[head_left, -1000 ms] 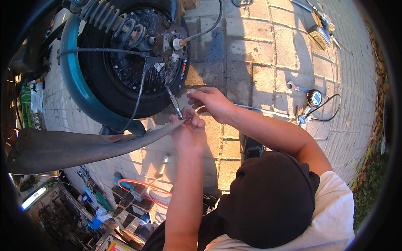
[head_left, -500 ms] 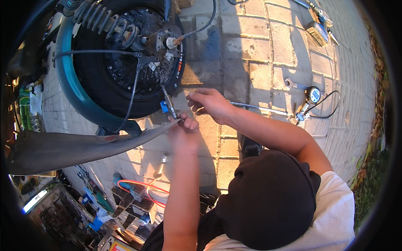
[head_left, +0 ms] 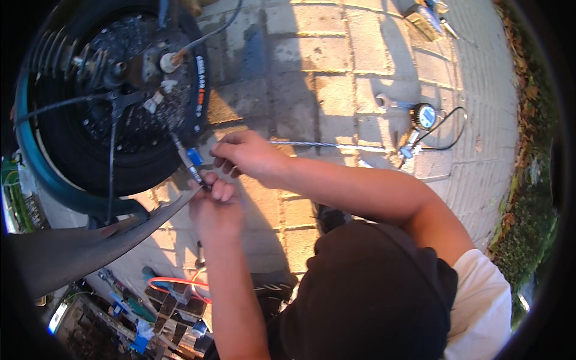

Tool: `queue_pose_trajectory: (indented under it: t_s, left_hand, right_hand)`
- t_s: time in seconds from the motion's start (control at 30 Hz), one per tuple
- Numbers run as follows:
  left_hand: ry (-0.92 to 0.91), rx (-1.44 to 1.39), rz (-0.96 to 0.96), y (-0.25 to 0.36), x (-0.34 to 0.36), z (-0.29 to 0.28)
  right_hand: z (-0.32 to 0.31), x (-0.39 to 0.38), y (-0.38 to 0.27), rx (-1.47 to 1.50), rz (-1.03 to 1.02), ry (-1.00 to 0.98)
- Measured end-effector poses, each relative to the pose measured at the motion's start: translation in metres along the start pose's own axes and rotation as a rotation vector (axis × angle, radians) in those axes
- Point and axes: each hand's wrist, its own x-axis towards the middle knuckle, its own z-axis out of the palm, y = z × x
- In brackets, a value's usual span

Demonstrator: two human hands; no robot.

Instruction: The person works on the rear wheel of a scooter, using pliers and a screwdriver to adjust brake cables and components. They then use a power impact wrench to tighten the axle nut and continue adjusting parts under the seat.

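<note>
My left hand (head_left: 217, 201) has its fingers curled round the lower end of a slim silver metal fitting (head_left: 188, 166). This fitting slants down from the wheel hub area and has a small blue piece (head_left: 195, 156) on its side. Just to the right, my right hand (head_left: 249, 157) hovers with thumb and forefinger pressed together. Anything between those fingertips is too small to make out. The black tyre (head_left: 144, 165) and its dark, wet-looking hub (head_left: 129, 120) stand at the upper left. A dark mudguard edge (head_left: 120, 240) reaches to my left fingers.
A thin silver rod (head_left: 330, 144) lies on the paving behind my right hand. Beyond it are a wrench (head_left: 396, 103) and a round digital gauge (head_left: 424, 116) with a black hose. An orange hose (head_left: 174, 280) and assorted tools lie at lower left.
The view has swung right, so the whole scene sits further left. My left hand keeps its grip on the fitting; my right hand stays beside it with little visible change.
</note>
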Motion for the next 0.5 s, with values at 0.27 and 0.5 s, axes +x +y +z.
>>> queue_pose_trajectory:
  t_s: [0.27, 0.5]
  left_hand:
    - [0.040, -0.007, 0.021, -0.003, 0.001, 0.003]
    - [0.001, 0.004, 0.050, -0.007, -0.001, 0.007]
  right_hand:
    - [-0.005, -0.002, 0.010, 0.007, 0.025, 0.020]
    - [-0.009, -0.001, 0.012, 0.004, 0.015, 0.013]
